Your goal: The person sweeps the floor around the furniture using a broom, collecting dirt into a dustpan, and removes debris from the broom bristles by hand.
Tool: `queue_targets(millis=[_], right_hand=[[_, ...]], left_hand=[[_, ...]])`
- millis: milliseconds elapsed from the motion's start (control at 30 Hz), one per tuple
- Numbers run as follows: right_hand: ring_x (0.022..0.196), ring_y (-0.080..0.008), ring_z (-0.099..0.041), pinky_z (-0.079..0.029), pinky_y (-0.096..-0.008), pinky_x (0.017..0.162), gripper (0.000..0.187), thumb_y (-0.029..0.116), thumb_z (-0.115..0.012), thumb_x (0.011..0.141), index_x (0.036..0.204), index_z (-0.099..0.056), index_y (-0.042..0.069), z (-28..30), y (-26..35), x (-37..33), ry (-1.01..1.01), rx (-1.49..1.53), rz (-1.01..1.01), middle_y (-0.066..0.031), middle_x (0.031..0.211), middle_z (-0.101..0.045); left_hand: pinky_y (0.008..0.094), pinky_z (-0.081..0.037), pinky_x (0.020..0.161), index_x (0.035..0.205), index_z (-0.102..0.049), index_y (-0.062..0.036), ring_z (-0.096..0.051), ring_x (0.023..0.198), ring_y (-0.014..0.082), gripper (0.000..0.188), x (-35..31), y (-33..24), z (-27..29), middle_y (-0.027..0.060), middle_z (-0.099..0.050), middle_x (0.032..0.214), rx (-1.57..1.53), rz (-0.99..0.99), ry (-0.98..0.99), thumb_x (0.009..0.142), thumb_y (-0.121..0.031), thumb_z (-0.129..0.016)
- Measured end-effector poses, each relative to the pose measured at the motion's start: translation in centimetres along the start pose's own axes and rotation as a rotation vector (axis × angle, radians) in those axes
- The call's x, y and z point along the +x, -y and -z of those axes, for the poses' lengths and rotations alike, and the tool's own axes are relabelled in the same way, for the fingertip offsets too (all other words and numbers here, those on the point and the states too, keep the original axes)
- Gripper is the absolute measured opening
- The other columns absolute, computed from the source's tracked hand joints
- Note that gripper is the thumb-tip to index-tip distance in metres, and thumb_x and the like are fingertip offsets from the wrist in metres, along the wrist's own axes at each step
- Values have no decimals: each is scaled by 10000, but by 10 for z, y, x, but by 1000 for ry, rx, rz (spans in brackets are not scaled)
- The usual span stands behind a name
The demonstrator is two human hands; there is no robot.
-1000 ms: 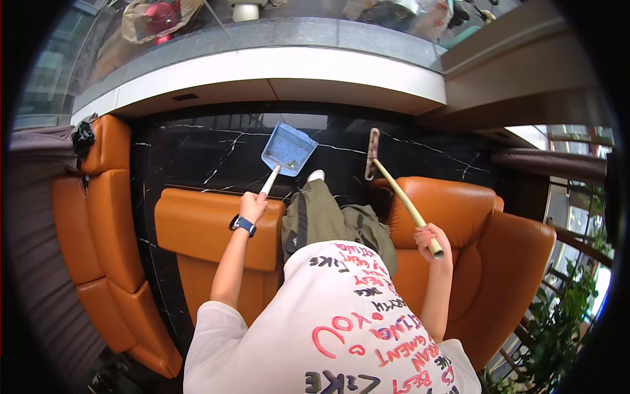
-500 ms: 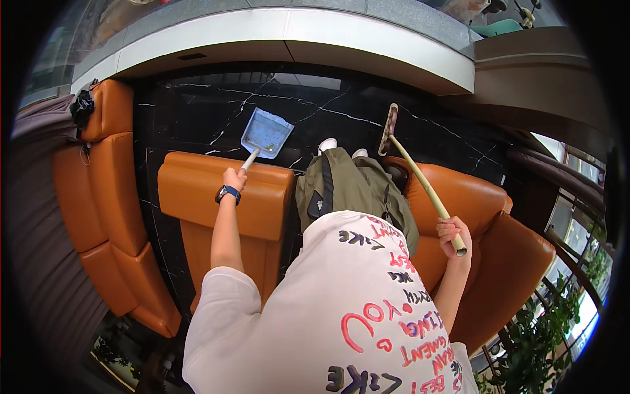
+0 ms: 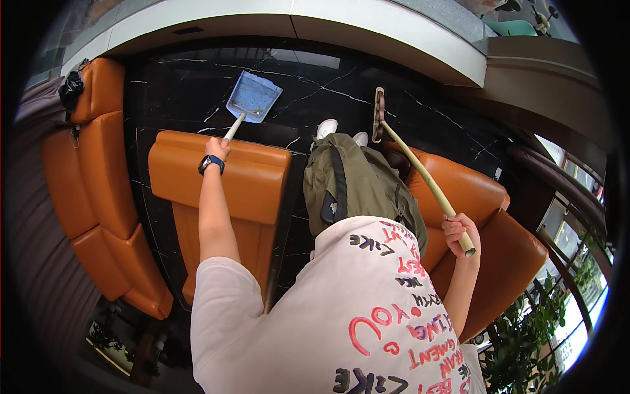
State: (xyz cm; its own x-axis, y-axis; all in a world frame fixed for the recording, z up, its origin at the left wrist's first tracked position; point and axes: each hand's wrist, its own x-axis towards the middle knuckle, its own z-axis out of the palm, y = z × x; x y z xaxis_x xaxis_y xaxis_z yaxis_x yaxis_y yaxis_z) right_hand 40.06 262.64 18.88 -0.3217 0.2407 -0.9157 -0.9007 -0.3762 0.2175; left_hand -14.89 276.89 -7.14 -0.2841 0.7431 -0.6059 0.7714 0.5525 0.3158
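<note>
My left hand (image 3: 218, 150) is closed round the pale handle of a blue dustpan (image 3: 254, 98). Some small bits of debris lie in the pan, which is over the black floor beyond the orange seat. On the other side, my right hand (image 3: 460, 234) grips a long pale yellow-green handle near its hollow end. That handle belongs to a broom (image 3: 425, 174), whose narrow brownish head is at the floor to the right of my white shoes. The underside of the broom head is mostly hidden.
An orange leather seat (image 3: 216, 174) stands under my left forearm, with another orange sofa (image 3: 98, 177) along the left. A third orange seat (image 3: 459, 184) is at my right. Across the far side runs a white ledge (image 3: 354, 29). Green plants (image 3: 525, 328) stand at lower right.
The dustpan and my left hand have shifted up and left in the picture. The broom head has moved slightly up and left, while its handle end has moved slightly right.
</note>
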Motion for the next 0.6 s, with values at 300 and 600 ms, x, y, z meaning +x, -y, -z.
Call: queue_targets(millis=[300, 600], right_hand=[[407, -10, -381, -340, -129, 338, 69, 27, -383, 752, 796, -395, -25, -5, -12, 10, -11, 12, -21, 39, 552, -366], [379, -17, -359, -297, -132, 331, 92, 16, -427, 739, 658, -391, 41, 2, -44, 34, -156, -379, 180, 48, 496, -364]], left_hand=[[286, -419, 396, 729, -538, 57, -535, 427, 173, 201, 10, 7, 21, 120, -525, 530, 242, 28, 65, 751, -141, -511], [390, -385, 654, 978, -459, -13, -477, 842, 245, 398, -14, -98, -7, 107, -482, 857, 855, -359, -299, 652, -203, -583]])
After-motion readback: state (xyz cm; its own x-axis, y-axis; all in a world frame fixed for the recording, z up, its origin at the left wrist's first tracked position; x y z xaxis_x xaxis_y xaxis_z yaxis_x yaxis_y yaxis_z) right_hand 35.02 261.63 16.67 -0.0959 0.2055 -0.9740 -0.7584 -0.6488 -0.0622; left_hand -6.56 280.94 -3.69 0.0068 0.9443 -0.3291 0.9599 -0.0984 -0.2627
